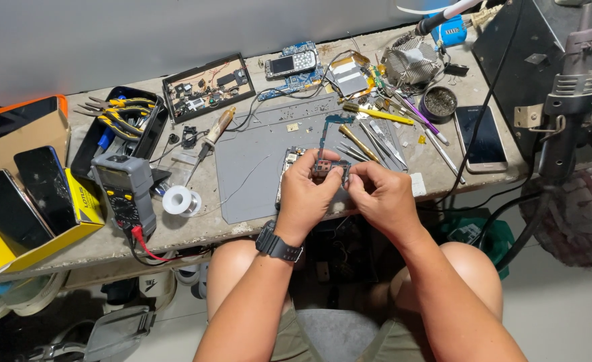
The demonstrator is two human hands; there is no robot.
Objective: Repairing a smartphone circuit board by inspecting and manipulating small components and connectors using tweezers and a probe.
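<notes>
Two hands: both meet at the centre of the frame, over the front edge of the grey work mat (pixel 262 167).
Left hand (pixel 306 194): fingers curled narrow, pinching the left side of a small circuit board (pixel 328 167); a black wristwatch (pixel 279 246) sits on the wrist.
Right hand (pixel 383 198): fingers curled narrow, thumb and forefinger pinching the right side of the same board.
Circuit board: held between both hands just above the mat, centre of the frame; a blue strip-shaped part (pixel 327 129) lies on the mat just above it.
Opened phone body (pixel 286 171): lies on the mat, partly hidden under the left hand.
Tweezers and hand tools (pixel 369 144): fanned out on the mat, right of centre, near the right hand.
Multimeter (pixel 127 194): lower left of the bench, red lead hanging over the edge.
Solder reel (pixel 178 200): just right of the multimeter.
Black tray with pliers (pixel 125 114): upper left of the bench.
Yellow box with phones (pixel 34 194): far left of the frame.
Phone, screen up (pixel 481 137): right of the bench, well apart from the hands.
Hot-air tool on its stand (pixel 567 114): far right of the frame.
</notes>
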